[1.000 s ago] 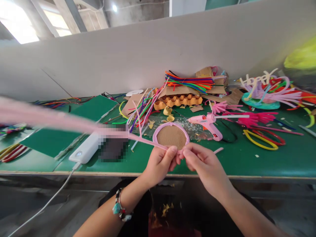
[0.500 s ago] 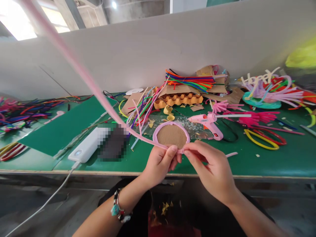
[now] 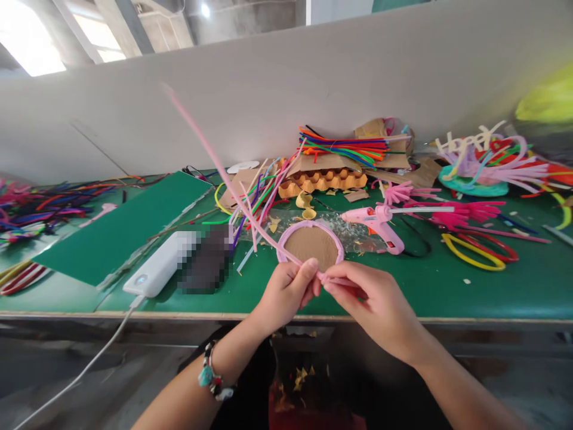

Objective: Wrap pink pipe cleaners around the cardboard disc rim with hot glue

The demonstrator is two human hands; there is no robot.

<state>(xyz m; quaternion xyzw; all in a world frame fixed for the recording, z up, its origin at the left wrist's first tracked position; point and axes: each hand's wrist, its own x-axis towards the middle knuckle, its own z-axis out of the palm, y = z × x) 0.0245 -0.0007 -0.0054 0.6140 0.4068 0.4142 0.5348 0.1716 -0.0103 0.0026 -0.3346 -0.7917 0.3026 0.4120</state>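
A long pink pipe cleaner (image 3: 215, 156) rises up and to the left from my hands. My left hand (image 3: 289, 289) pinches it between thumb and forefinger. Close beside, my right hand (image 3: 373, 301) grips the pipe cleaner's near end with bent fingertips; the fingers partly hide how that end is folded or twisted. Just beyond my hands lies a round brown cardboard disc (image 3: 311, 248) with a pink-lilac pipe cleaner rim (image 3: 282, 239). A pink glue gun (image 3: 380, 230) with a clear glue stick rests to the right of the disc.
A white power bank (image 3: 156, 266) with a cable and a blurred dark object (image 3: 208, 260) lie left on the green table. Behind are an egg carton (image 3: 322, 181) and a pipe cleaner bundle (image 3: 344, 146). Yellow and red loops (image 3: 474, 254) lie right.
The pink pipe cleaner's far part has swung away from the camera, and its tip now shows. Both hands have shifted slightly left, still gripping it.
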